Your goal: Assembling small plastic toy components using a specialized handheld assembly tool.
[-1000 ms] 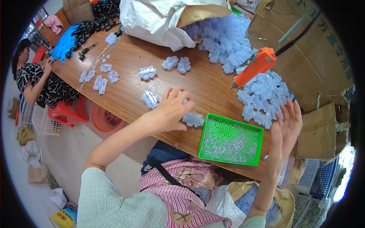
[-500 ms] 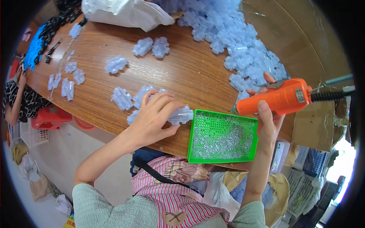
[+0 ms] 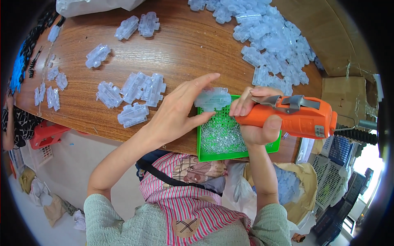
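Note:
My left hand (image 3: pixel 174 108) has its thumb and fingers around a clear plastic part (image 3: pixel 213 99), over the far left corner of a green tray (image 3: pixel 200 143). The index finger stretches past the part's far side, and the thumb lies along its near side. My right hand (image 3: pixel 258 127) is wrapped round an orange power screwdriver (image 3: pixel 293 121) with a metal clip on top. Its fingertips are close to the part's right end and hide the tool's tip. Many small silvery metal pins or screws (image 3: pixel 221 137) lie in the tray.
Several clear plastic parts (image 3: pixel 133 115) lie left on the wooden table (image 3: pixel 193 53). A big heap of them (image 3: pixel 275 49) is at the far right, by a cardboard box (image 3: pixel 342 96). A white bag (image 3: pixel 94 6) lies at the far edge. Another person's arm (image 3: pixel 9 125) shows far left.
My left hand has raised the clear part from beside the tray to over its corner. My right hand has brought the screwdriver left and turned it. The whole view has shifted.

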{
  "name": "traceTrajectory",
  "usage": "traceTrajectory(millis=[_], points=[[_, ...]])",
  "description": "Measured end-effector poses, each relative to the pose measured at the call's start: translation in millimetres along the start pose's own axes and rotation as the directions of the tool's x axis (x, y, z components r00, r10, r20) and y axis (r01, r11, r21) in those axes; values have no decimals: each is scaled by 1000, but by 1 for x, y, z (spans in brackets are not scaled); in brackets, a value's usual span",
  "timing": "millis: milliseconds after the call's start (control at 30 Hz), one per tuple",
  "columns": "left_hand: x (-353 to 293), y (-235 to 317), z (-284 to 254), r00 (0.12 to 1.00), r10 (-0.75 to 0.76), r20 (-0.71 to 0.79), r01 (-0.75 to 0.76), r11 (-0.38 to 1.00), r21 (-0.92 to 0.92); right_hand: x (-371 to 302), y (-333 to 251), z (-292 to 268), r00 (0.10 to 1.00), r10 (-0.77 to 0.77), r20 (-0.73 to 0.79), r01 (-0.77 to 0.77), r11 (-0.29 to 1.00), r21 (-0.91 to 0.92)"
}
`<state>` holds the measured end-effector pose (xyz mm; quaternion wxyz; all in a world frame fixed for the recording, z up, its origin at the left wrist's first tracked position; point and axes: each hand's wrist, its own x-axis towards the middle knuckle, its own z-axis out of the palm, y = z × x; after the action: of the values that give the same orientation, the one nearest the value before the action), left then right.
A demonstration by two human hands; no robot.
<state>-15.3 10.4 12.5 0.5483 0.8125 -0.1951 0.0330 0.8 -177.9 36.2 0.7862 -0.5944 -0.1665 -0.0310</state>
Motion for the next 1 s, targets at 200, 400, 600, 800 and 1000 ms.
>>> traceTrajectory(millis=[200,400,600,800,1000], points=[[-1,-5,1,998,-53,19,55,993,-107,-2,10,1,1000,4,-9,-4,999,36],[-5,-9,4,1000,-6,-27,3,991,-134,-4,15,2,1000,-28,-1,28,999,18],[-6,-6,2,999,-35,-19,33,990,-135,-6,14,2,998,-45,37,44,999,27],[-4,-8,1,1000,-8,-13,6,993,-115,12,-30,-5,947,-237,215,209,967,143],[-4,-9,1,1000,-22,-2,22,990,-139,27,-34,-2,918,-332,218,317,943,104]])
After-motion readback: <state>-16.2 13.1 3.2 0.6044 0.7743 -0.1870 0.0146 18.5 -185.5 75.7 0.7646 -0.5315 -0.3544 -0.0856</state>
